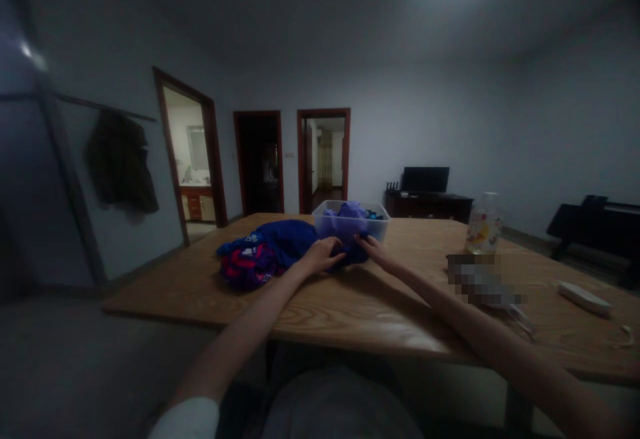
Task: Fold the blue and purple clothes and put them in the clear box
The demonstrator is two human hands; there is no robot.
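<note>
A dark blue garment (293, 239) lies bunched on the wooden table (380, 312), stretching from the left towards both hands. Its left end meets a pink and purple patterned bundle of cloth (249, 267); whether the two are one piece I cannot tell. My left hand (323, 256) is closed on the blue cloth, thumb and fingers bent round it. Opposite it, my right hand (371, 247) pinches the cloth's right part. Just behind my hands stands a clear plastic bin (381, 227) holding purple cloth (350, 215) and darker blue pieces. The gripped folds are partly hidden by my fingers.
On the table's right side stand a patterned clear jug (484, 226), a blurred-out flat item (483, 284) with a cord, and a white elongated object (584, 298). The table's front edge (320, 338) runs below my forearms. A television (425, 179) is at the far wall.
</note>
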